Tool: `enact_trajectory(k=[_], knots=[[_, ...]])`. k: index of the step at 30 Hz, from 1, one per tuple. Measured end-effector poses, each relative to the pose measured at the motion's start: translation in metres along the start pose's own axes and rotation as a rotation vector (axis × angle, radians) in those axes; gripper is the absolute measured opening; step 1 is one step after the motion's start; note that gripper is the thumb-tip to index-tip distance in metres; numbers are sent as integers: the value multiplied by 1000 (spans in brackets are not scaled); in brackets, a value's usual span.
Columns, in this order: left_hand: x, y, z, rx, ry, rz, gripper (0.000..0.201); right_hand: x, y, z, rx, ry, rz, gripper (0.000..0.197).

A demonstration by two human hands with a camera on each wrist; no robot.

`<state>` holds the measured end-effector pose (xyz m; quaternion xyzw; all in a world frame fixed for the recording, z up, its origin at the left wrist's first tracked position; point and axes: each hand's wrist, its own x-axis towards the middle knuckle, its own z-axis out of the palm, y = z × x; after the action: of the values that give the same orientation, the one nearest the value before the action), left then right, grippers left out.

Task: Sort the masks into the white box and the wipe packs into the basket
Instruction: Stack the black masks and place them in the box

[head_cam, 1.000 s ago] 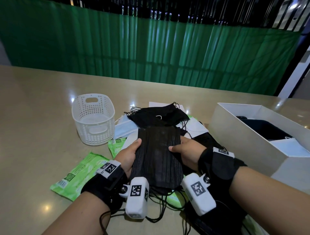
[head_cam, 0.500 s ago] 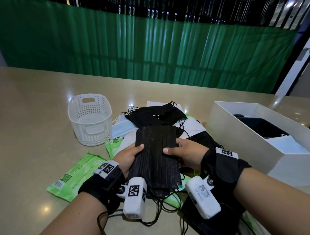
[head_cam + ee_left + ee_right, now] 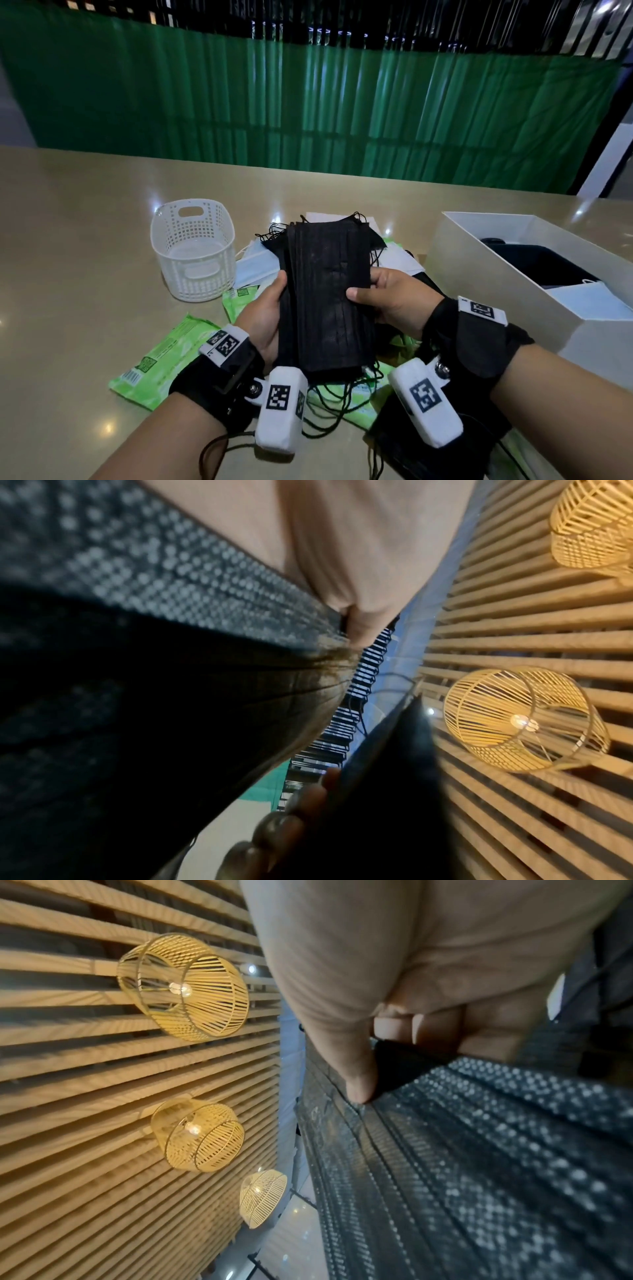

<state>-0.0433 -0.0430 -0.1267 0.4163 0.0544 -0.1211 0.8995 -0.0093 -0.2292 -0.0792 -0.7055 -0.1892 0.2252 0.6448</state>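
No readable text on anything

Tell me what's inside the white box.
The white box holds black masks and a pale blue mask. Its near wall hides the bottom, so I can't tell if more lies there.

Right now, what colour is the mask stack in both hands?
Black, with a fine dotted weave; the stack of masks shows best in the head view.

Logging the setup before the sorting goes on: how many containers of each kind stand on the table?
Basket: 1
White box: 1
Total: 2
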Motion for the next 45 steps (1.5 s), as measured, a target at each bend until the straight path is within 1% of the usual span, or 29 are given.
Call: enact_trajectory(k=[2, 6, 8, 10, 11, 12, 14, 15, 16, 18, 19, 21, 22, 24, 25, 27, 28, 30, 32, 33, 36, 39, 42, 45], knots=[[2, 0, 4, 54, 29, 19, 64, -2, 1, -1, 2, 3, -4, 20], [6, -2, 12, 83, 48, 31, 83, -6, 7, -2, 64, 9, -9, 24], [8, -2, 17, 114, 5, 53, 85, -7, 8, -5, 59, 40, -18, 24], [5, -1, 27, 134, -117, 83, 86, -8, 8, -8, 39, 79, -40, 23], [3, -1, 33, 150, -133, 117, 80, -9, 7, -9, 20, 95, -51, 23], [2, 0, 39, 178, -123, 170, 67, -9, 7, -10, -12, 110, -61, 25], [0, 2, 49, 249, -31, 281, 36, -12, 5, -13, -140, 163, -78, 26], [-2, 4, 53, 263, -10, 313, 28, -14, 4, -14, -197, 195, -74, 26], [-3, 5, 57, 253, -4, 332, 28, -16, 3, -14, -213, 201, -64, 29], [-6, 7, 65, 202, -11, 367, 32, -18, 5, -18, -180, 104, -46, 43], [-7, 7, 70, 179, -8, 380, 35, -20, 6, -18, -176, 31, -31, 45], [-8, 9, 74, 143, 16, 398, 42, -26, 7, -18, -148, -69, 8, 30], [-9, 11, 74, 122, 22, 399, 45, -29, 7, -20, -137, -72, 23, 24], [-10, 17, 70, 85, 12, 399, 51, -33, 8, -27, -149, -16, 22, 16], [-10, 21, 67, 90, 9, 397, 47, -34, 7, -33, -173, 30, 23, 12], [-12, 29, 59, 158, 34, 390, 21, -36, 5, -46, -235, 129, 40, 5], [-13, 32, 54, 214, 53, 372, 12, -37, 3, -51, -264, 168, 55, 7], [-14, 33, 46, 358, 75, 308, 16, -38, 3, -60, -308, 201, 81, 14], [-16, 32, 41, 451, 101, 258, 20, -40, 3, -64, -397, 196, 111, 18], [-15, 31, 39, 451, 119, 250, 20, -41, 4, -65, -452, 195, 130, 19], [-15, 31, 35, 353, 161, 243, 19, -42, 8, -66, -531, 193, 174, 19], [-13, 34, 32, 224, 153, 235, 23, -44, 11, -66, -564, 198, 222, 21], [-13, 39, 29, 177, 146, 204, 24, -48, 10, -65, -622, 109, 274, 26], [-15, 46, 24, 140, 120, 192, 25, -54, 5, -63, -737, 14, 335, 27]])
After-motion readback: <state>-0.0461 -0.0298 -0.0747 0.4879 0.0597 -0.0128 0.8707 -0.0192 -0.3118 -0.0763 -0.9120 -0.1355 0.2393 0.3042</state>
